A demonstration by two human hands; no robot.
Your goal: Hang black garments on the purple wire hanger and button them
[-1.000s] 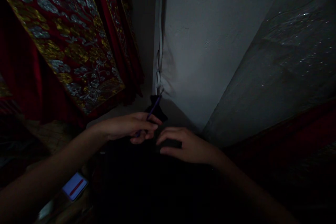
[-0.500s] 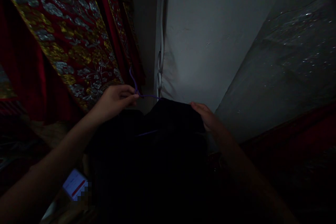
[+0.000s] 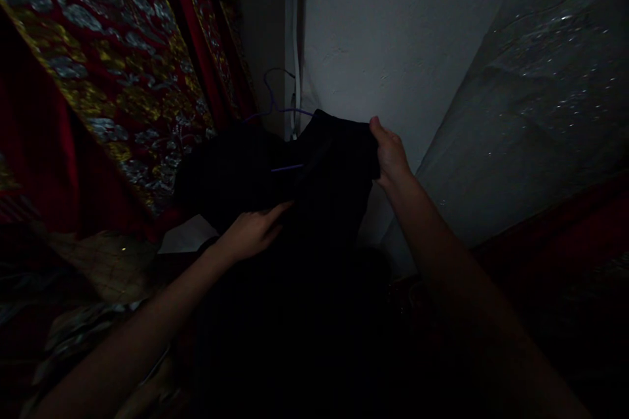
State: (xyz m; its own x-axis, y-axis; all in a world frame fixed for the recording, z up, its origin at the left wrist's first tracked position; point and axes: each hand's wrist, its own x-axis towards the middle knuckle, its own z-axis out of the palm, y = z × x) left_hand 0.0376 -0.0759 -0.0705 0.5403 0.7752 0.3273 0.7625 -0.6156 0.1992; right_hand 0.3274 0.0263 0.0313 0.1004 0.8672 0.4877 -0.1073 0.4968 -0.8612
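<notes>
A black garment (image 3: 324,163) hangs on a thin purple hanger (image 3: 275,101) in front of me, in dim light. My right hand (image 3: 390,154) grips the garment's upper right shoulder and holds it up. Lower down, my left hand (image 3: 253,232) lies against the front of the dark cloth, fingers stretched out and pointing right. The hanger's hook rises above the collar near the wall corner; a short piece of its purple bar shows in the neck opening.
Red hangings with gold and silver embroidery (image 3: 113,72) fill the left. A pale wall (image 3: 393,39) with white cables in its corner stands behind. A grey glittery fabric (image 3: 540,98) slopes down on the right, with dark red cloth below it.
The garment on its hanger has been lifted higher. My left hand let go of the hanger hook and dropped onto the garment's front. My right hand rose with the shoulder.
</notes>
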